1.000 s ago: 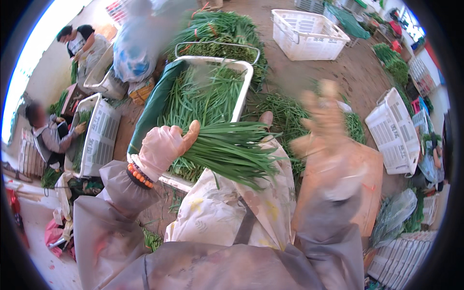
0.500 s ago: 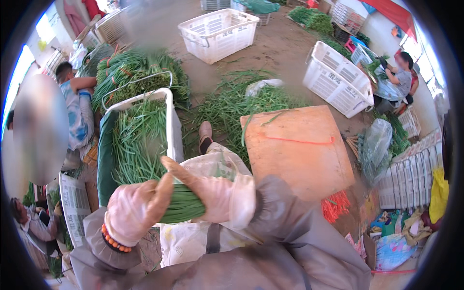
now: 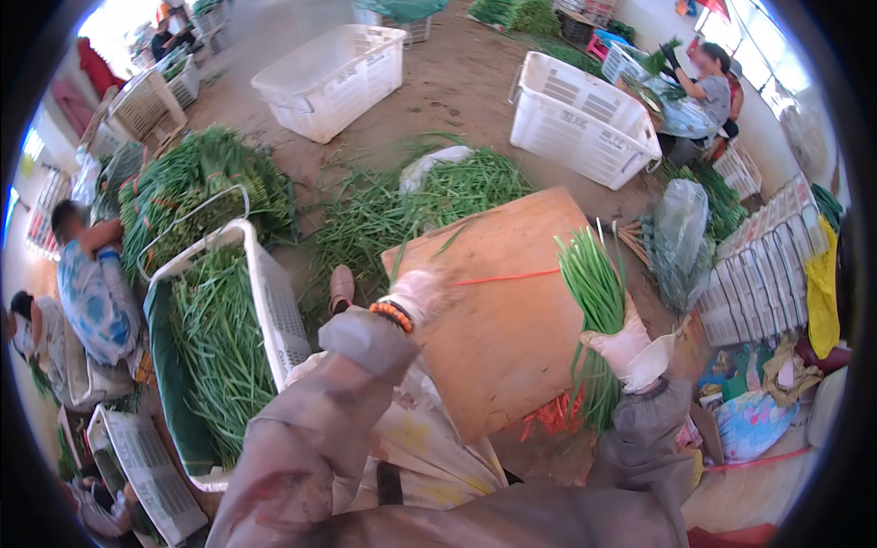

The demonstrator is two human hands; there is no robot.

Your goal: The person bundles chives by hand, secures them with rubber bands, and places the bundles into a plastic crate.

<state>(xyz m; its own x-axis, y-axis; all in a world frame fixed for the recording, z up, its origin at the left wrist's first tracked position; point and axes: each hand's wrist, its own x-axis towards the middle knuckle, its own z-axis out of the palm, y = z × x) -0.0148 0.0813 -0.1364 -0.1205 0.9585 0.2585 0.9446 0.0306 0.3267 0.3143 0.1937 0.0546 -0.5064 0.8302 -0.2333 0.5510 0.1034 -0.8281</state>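
My right hand (image 3: 625, 350), in a pale glove, is closed round a bunch of long green chives (image 3: 592, 283) at the right edge of a wooden board (image 3: 493, 347). The stalks stick out above and below the fist. My left hand (image 3: 422, 297), gloved and with an orange bead bracelet (image 3: 392, 315) at the wrist, is over the left part of the board. Its fingers are smeared by motion beside the left end of a thin red tie (image 3: 512, 276), so whether they grip it is unclear.
On the left stands a white crate (image 3: 274, 301) with a green lining, full of loose chives. A chive heap (image 3: 484, 183) lies beyond the board, and red ties (image 3: 555, 416) hang below it. Farther off are white crates (image 3: 585, 128). People sit working at both sides.
My hands were together round the chives over my lap; now they are apart. The right has carried the bunch to the board's right edge, and the left has reached over the board. The view has shifted.
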